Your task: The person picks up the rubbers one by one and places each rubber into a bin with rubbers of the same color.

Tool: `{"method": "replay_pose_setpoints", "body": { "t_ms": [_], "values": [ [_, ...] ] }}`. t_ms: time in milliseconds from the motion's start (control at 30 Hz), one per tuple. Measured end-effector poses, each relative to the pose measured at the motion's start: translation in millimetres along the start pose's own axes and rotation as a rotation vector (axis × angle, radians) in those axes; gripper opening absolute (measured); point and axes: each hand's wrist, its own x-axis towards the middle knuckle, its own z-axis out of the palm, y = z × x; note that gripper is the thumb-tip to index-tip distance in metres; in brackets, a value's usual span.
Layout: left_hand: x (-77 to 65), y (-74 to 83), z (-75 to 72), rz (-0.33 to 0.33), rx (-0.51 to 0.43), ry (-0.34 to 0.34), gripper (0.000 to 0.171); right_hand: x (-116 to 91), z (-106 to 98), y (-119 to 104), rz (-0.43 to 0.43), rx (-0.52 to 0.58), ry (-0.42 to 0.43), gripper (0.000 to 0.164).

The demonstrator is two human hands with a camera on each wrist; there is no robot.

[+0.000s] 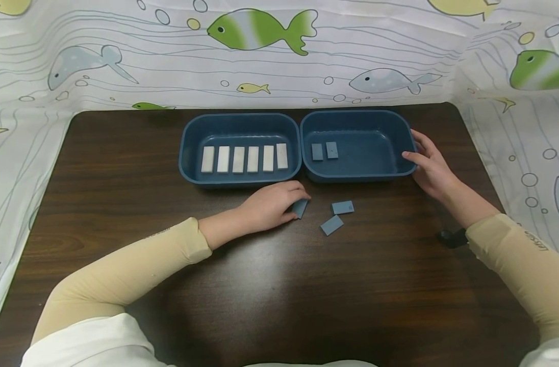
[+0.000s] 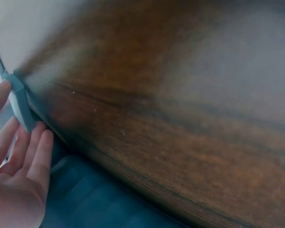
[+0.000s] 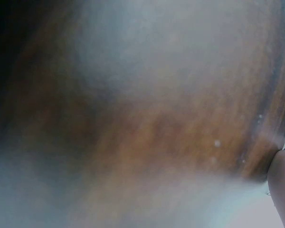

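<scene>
My left hand (image 1: pixel 272 206) pinches a blue-grey rectangular block (image 1: pixel 300 208) between thumb and fingers, just in front of the two bins. In the left wrist view the same block (image 2: pixel 21 105) stands between the thumb and the fingertips. Two more such blocks, one (image 1: pixel 342 207) behind the other (image 1: pixel 332 225), lie on the table to the right of that hand. At the right end of the right blue bin (image 1: pixel 359 178), my right hand (image 1: pixel 432 165) grips the rim, thumb over the edge and fingers outside. Inside that bin, two blue-grey blocks (image 1: pixel 324 151) lie side by side toward the left.
A left blue bin (image 1: pixel 240 182) stands against the right one, with several white blocks (image 1: pixel 238 159) in a row inside. Behind the dark wooden table (image 1: pixel 261 290) hangs a fish-print cloth (image 1: pixel 169 76). A small black object (image 1: pixel 453 238) lies near the right forearm.
</scene>
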Motion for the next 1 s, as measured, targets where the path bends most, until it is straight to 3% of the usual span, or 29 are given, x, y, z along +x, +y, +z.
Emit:
{"method": "replay_pose_setpoints", "body": {
  "t_ms": [200,1000],
  "values": [
    [-0.9,0.8,-1.1,0.033,0.001,0.015,0.043,0.5,-1.3,0.0,0.003,-0.003,0.001,0.051],
    [-1.9,1.4,-1.1,0.061,-0.030,0.029,0.037,0.3,0.4,-0.2,0.015,0.010,0.016,0.051]
  ]
}}
